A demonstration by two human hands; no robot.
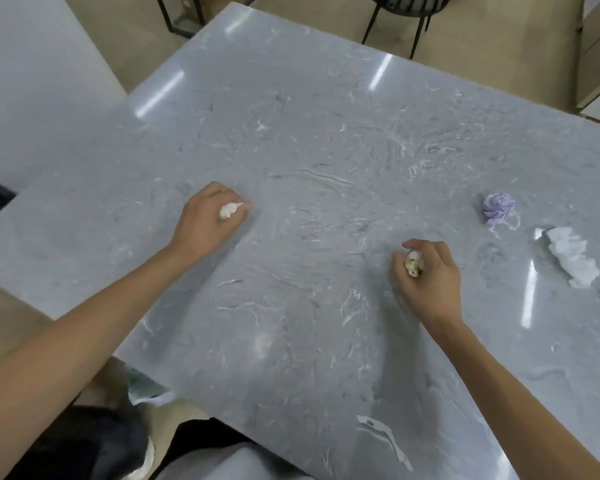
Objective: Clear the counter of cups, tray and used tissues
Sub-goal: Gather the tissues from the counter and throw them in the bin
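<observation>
Grey counter (326,133); left hand (208,216), right hand (430,275) fisted, apparently on tissues.

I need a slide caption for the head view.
Both hands grip crumpled tissues; two more remain on the counter.

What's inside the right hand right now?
A small crumpled tissue, whitish with yellow-green marks, shows between the curled fingers of the right hand. The rest of it is covered by the palm.
</observation>
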